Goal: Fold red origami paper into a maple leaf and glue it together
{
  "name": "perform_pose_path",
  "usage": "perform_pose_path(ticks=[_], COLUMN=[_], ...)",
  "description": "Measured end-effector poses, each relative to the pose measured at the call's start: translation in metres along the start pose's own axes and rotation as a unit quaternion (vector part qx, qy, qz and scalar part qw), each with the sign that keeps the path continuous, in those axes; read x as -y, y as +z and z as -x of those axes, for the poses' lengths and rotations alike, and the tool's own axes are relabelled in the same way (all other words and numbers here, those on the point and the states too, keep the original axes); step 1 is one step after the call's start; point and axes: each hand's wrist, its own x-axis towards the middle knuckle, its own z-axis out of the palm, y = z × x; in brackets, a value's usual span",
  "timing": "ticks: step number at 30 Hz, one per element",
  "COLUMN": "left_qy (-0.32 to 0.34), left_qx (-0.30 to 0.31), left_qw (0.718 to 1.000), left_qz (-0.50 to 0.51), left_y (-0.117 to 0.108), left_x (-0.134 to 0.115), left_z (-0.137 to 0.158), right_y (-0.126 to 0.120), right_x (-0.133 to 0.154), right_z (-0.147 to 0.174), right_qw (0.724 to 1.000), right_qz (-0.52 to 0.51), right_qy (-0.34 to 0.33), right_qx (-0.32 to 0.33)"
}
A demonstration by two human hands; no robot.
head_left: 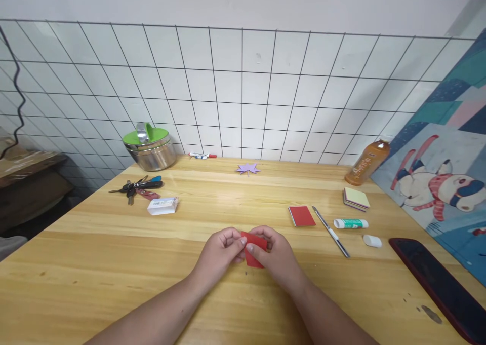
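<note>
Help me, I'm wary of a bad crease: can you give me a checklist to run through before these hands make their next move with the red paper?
1. Red paper steadied by left hand and right hand: ok, both pinch it.
2. Paper edges aligned: cannot tell, the hands cover part.
3. Craft knife apart from both hands: ok, lying to their right.
4. Knife blade retracted: cannot tell, too small.
5. Glue stick capped: cannot tell; a small white piece lies near it.
</note>
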Motion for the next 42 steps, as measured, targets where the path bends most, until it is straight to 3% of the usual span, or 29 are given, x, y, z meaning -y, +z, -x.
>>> perform_pose_path(ticks=[9, 13, 19, 27, 31, 37, 42], left_qy=[-0.004, -0.021, -0.023, 0.053, 0.051, 0.054, 0.058], left_qx=[-0.024, -0.003, 0.037, 0.014, 0.032, 0.057, 0.039], left_qw=[1.000, 0.999, 0.999, 0.992, 0.988, 0.992, 0.991], left_qz=[0.011, 0.031, 0.009, -0.112, -0.146, -0.099, -0.115], left_y=[-0.003, -0.006, -0.001, 0.000, 0.002, 0.003, 0.002], left_x=[-0.006, -0.010, -0.010, -0.004, -0.005, -0.005, -0.006], left_z=[0.003, 0.006, 0.009, 0.003, 0.006, 0.007, 0.006], right_y=[-0.003, -0.006, -0.003, -0.004, -0.005, -0.004, -0.004], right_x=[-0.007, -0.001, -0.003, 0.006, 0.007, 0.005, 0.007], right_z=[-0.004, -0.003, -0.002, 0.002, 0.001, 0.000, 0.001], right_qw=[0.998, 0.994, 0.998, 0.999, 0.999, 0.999, 0.999], right_qz=[-0.036, -0.071, -0.038, 0.019, 0.022, 0.014, 0.024], right_qy=[0.054, 0.073, 0.040, -0.034, -0.029, -0.018, -0.016], right_qx=[0.016, 0.035, 0.007, -0.034, -0.020, -0.033, -0.036])
